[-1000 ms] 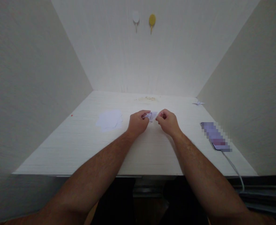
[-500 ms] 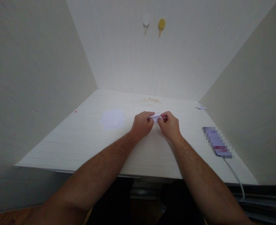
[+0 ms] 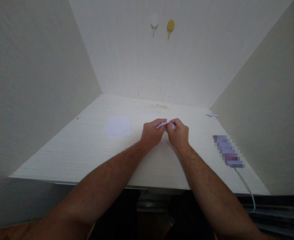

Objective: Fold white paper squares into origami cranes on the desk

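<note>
My left hand [image 3: 152,134] and my right hand [image 3: 178,134] are pressed together over the middle of the white table [image 3: 87,156]. Both pinch a small folded piece of white paper [image 3: 165,124] between their fingertips, just above the tabletop. Most of the paper is hidden by the fingers. A loose stack of white paper sheets [image 3: 117,126] lies to the left of my left hand.
A blurred flat device [image 3: 227,151] with a white cable [image 3: 246,188] lies near the right wall. A small folded paper figure [image 3: 212,115] sits in the far right corner. Two hooks, white [image 3: 154,21] and yellow [image 3: 170,25], hang on the back wall. Walls close the table on three sides.
My hands have come closer together. The paper, held mostly by the left hand a second ago, is now pinched by both.
</note>
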The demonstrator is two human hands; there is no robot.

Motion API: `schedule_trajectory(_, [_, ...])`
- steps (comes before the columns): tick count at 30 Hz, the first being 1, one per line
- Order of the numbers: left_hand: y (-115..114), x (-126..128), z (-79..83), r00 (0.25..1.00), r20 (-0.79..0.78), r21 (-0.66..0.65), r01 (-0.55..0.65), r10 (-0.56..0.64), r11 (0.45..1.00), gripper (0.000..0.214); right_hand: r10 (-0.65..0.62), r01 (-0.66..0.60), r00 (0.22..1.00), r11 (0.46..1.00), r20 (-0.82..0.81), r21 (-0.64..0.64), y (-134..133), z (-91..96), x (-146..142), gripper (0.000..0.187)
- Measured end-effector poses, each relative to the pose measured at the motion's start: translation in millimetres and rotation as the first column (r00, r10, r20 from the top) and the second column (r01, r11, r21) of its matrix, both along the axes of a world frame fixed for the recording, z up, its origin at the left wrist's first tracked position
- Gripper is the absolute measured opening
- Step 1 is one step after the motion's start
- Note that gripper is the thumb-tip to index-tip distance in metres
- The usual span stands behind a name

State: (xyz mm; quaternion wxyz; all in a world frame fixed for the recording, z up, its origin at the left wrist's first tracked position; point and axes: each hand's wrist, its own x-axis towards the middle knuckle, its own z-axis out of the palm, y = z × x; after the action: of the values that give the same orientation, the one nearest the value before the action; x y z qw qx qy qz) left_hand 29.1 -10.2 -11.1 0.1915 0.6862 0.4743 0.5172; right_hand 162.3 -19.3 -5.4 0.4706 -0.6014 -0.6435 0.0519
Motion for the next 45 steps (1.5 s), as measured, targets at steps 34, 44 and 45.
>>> schedule_trajectory(34, [1.4,-2.2,8.0,0.794,0.598,-0.323,0.36,-0.106,0.875,0.023,0.219,-0.245,0.888,0.969,-0.405,-0.012,2.3,-0.3,3.8,0.015])
schedule_trajectory(44, [3.1,-9.6,7.1,0.865,0.466,-0.256,0.333,-0.186,0.908,0.032,0.269,-0.383,0.771,0.92,-0.577,-0.082,2.4,5.5,6.9,0.014])
schedule_trajectory(45, [3.6,-10.2,6.2,0.859,0.469,-0.251,0.35,-0.203,0.903,0.033,0.273,-0.393,0.759,0.916,-0.591,-0.081,2.8,5.1,7.3,0.014])
